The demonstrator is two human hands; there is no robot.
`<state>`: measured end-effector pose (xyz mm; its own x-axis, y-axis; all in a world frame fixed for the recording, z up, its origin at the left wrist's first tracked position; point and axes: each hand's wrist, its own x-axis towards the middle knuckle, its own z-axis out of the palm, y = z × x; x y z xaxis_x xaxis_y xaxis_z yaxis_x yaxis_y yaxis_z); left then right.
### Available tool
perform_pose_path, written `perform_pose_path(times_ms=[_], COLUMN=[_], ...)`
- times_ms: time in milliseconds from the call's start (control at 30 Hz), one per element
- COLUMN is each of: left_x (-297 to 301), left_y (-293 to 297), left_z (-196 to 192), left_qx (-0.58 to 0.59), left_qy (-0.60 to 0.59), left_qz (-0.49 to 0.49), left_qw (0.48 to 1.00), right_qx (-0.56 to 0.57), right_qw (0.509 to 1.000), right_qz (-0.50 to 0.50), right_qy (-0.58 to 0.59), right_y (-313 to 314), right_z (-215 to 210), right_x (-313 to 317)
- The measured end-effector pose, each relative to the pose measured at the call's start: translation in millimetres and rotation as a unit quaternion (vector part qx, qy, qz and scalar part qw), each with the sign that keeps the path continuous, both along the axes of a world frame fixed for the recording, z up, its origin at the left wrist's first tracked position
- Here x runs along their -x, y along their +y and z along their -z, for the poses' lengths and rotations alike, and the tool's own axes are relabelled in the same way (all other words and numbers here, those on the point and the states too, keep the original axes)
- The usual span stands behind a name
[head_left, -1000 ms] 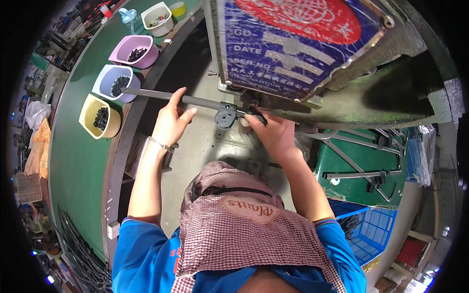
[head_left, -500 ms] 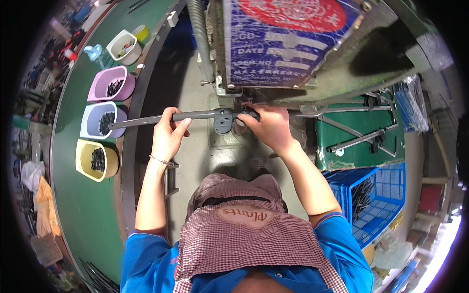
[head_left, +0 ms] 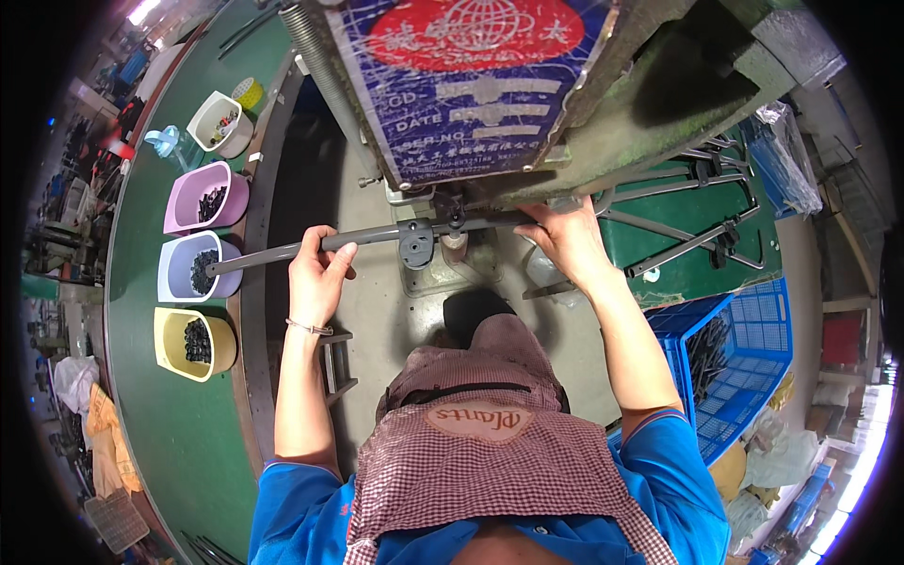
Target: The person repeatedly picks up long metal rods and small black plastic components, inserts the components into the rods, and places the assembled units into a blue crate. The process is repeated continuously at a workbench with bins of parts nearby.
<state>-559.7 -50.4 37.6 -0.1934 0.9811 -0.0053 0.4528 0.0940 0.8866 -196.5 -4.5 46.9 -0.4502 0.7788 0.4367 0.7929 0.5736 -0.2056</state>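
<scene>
At a press-like machine [head_left: 659, 104], a person in a checked apron [head_left: 490, 461] holds a grey tube [head_left: 372, 235] crosswise below a blue-and-red plate [head_left: 461, 94]. The left hand [head_left: 317, 273] closes thumb and fingers around the tube; the right hand [head_left: 570, 240] grips it on the far side of the machine's tool. Slim, smooth and faintly glossy, the tube carries a dark, rounded bracket [head_left: 415, 247] between the hands. Its left end overlaps a blue bin [head_left: 174, 273] in view; whether they touch cannot be told. That bin stands on a green bench [head_left: 179, 424] in a row with yellow [head_left: 221, 353], pink [head_left: 237, 198] and white bins, small parts inside each. To the right, tubular frames [head_left: 680, 251] lie on a green table [head_left: 631, 247] near a blue crate [head_left: 767, 325] of dark pieces. Pale floor [head_left: 574, 334] shows beneath, and blurred clutter fills the room's edges.
</scene>
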Motion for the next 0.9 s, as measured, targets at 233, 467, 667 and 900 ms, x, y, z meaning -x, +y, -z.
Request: perform_pose_path(times_ms=[233,467,667,900], left_x=[-2,-6,-6,4], left_y=[-4,-5,-3,0], left_z=[-3,-8,-5,-18], left_qx=[0.007,0.014,0.016,0.029], left_qy=[-0.01,-0.002,-0.012,-0.064], left_qz=[-0.013,-0.018,-0.012,0.012], left_qw=[1.0,1.0,1.0,0.997], right_qx=[0.026,0.095,0.054,0.068], right_qw=[0.999,0.995,0.998,0.997], right_qz=[0.005,-0.005,-0.01,-0.005], right_qy=[0.04,0.03,0.024,-0.036], right_y=[-2,-1,-1,1], right_z=[0,0,-7,-31], right_x=[-1,-5,-3,23])
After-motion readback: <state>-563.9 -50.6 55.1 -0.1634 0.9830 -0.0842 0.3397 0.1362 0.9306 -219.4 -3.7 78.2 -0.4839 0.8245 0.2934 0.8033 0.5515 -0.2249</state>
